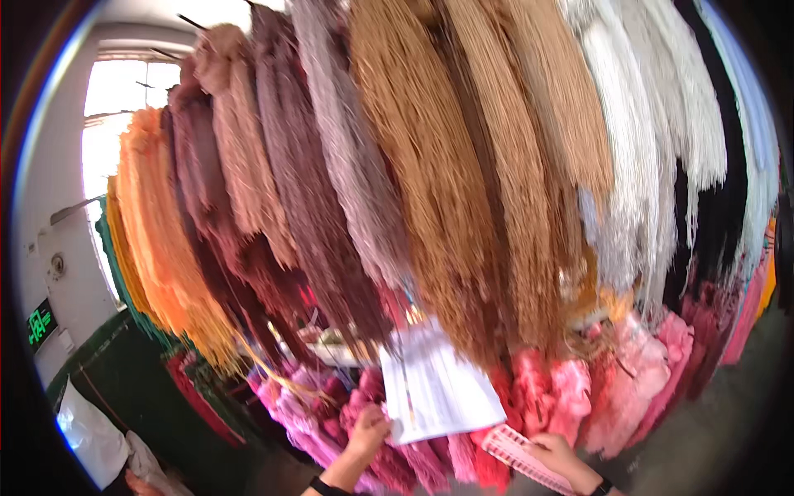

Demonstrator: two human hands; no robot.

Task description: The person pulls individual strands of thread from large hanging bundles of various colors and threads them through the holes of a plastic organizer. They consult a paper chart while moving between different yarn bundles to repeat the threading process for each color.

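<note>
My left hand (pixel 370 430) is closed at the lower left corner of a white paper sheet (pixel 438 380), pinching its edge. The sheet lies tilted against the hanging yarn, with faint print on it. In my right hand (pixel 552 456) is a flat pink strip with rows of white rectangles (pixel 514 450); its upper end reaches close to the sheet's lower right corner. Behind both hands hang pink and magenta yarn skeins (pixel 426 463). Long brown yarn hanks (pixel 438 190) hang above the sheet, their lower ends close to its top.
More hanks hang in a row: orange (pixel 157 240) and plum (pixel 306 165) at left, white (pixel 620 140) and black (pixel 728 207) at right. Coral and light pink skeins (pixel 628 388) hang lower right. A white plastic bag (pixel 91 430) stands lower left, below a green exit sign (pixel 39 322).
</note>
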